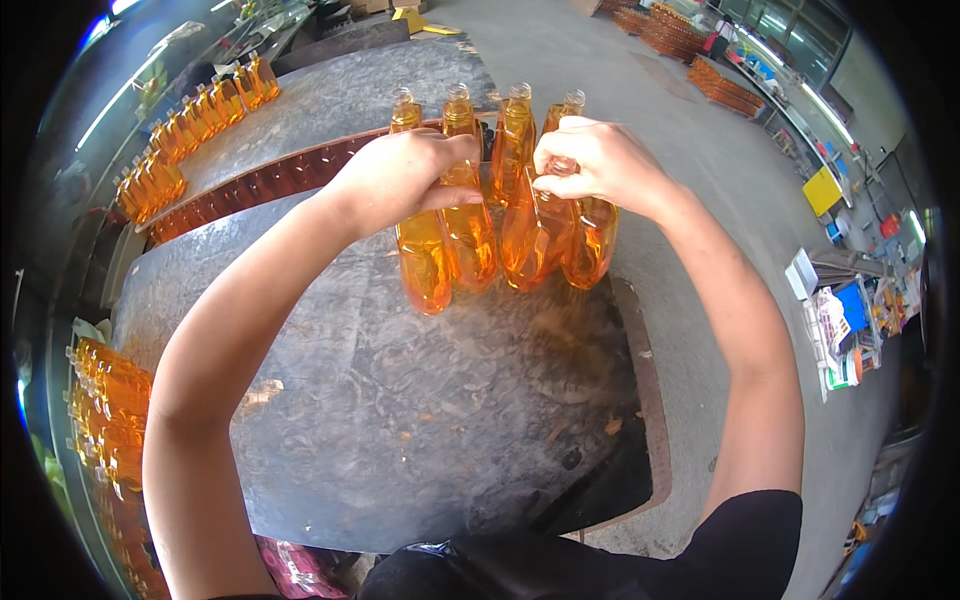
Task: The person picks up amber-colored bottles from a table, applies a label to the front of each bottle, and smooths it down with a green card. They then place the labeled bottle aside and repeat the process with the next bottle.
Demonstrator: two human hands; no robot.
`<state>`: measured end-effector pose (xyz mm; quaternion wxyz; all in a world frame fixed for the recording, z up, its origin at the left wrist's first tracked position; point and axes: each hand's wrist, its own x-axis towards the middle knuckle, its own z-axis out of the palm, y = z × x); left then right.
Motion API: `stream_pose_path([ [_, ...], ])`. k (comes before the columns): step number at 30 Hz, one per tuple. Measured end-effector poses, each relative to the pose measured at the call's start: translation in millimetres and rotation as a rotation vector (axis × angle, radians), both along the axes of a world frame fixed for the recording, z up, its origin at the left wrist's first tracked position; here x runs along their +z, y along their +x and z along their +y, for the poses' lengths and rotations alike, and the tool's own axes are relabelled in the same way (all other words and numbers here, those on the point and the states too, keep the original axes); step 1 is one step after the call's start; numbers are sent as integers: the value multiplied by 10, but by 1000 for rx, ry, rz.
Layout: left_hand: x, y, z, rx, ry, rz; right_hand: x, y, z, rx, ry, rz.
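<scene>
Several clear bottles of amber liquid stand bunched in two rows at the far edge of a dark worktable (400,400). My left hand (415,175) is closed at the tops of the near-row bottles on the left, including a left bottle (425,265); the palm and fingers hide their necks. Curled fingers of my right hand (605,165) grip the neck of a near-row bottle (535,240) on the right. Beside it stands the outer right bottle (592,245). Uncapped necks of the far row, such as a back bottle (515,130), rise behind and between my hands.
A long row of dark reddish bottles (270,185) lies beyond my left forearm. More amber bottles (215,108) line the far left table, and others (110,390) are stacked at the near left. Concrete floor (700,270) lies to the right, with a cluttered shelf (850,320) beyond.
</scene>
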<state>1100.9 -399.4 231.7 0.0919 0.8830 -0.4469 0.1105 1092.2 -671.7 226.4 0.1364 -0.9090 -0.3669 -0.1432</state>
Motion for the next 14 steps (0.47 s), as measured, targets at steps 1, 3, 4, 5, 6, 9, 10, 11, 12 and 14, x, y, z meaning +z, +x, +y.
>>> stream_pose_path([
  [1,-31,52,-44,-16,-2,9,-21,23,-17,12,1,14],
  [3,-121,161,-102,-45,-4,26,-72,50,-55,26,8,11],
  [4,-151,195,-115,-57,-8,22,-96,54,-85,30,13,-8],
  [5,-177,221,-121,-69,-11,19,-119,53,-115,34,18,-27],
  [6,-187,240,-114,-80,-15,15,-132,40,-149,23,9,-61],
  [9,-118,237,-43,-35,54,33,-105,9,-184,-60,121,90],
  [10,-48,200,-39,17,68,96,-108,7,-215,-78,160,100],
  [11,49,142,-39,71,81,158,-119,18,-246,-80,166,75],
  [12,122,99,-36,125,93,220,-139,35,-277,-82,172,51],
  [14,185,85,-34,207,134,240,-200,88,-347,-116,161,58],
])
